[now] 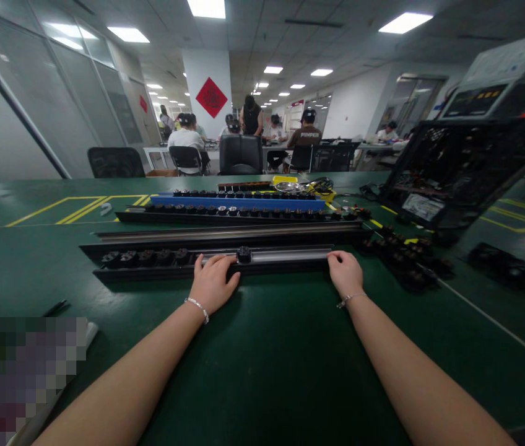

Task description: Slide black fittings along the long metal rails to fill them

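A long black rail (285,255) with a silvery channel lies across the green table in front of me. Several small black round parts (146,257) sit in its left half, and one black part (243,253) stands alone near the middle. My left hand (212,284) rests on the rail's near edge just left of that lone part, fingers curled onto it. My right hand (345,272) grips the rail's near edge further right, fingers bent over it. Both wrists wear thin bracelets.
Behind lie a second empty black rail (225,234), another rail filled with parts (244,213) and a blue rail (239,202). Loose black parts (406,260) lie at right beside a tilted black machine (457,167). People sit at far tables. A pen (56,307) lies at left.
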Motion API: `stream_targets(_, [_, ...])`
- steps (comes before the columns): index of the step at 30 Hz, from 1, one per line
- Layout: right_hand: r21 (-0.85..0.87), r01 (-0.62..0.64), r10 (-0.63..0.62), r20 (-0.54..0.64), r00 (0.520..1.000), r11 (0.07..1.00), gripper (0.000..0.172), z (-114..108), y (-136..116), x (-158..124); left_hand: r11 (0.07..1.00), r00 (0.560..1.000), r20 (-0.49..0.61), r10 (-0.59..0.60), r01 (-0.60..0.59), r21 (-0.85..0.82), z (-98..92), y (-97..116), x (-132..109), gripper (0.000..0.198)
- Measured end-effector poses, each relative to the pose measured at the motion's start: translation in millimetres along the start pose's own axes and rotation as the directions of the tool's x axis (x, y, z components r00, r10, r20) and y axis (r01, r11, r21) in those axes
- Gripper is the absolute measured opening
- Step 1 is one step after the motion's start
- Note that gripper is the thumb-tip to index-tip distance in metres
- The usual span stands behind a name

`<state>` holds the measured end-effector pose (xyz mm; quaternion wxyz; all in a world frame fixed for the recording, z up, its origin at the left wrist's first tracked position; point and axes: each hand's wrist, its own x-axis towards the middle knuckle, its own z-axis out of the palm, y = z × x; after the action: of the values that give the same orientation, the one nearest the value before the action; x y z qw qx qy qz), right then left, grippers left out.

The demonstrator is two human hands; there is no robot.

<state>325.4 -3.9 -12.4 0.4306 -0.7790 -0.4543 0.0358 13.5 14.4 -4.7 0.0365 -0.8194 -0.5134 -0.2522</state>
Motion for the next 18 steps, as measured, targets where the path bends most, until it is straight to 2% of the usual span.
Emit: stream_targets(18, [-0.005, -0.015, 0.015, 0.016, 1.000, 1.000, 0.026, -1.1, -2.5, -0.8, 1.000, 0.998, 0.060, 0.009, -0.008, -0.007, -3.3, 2.6, 1.4, 0.035])
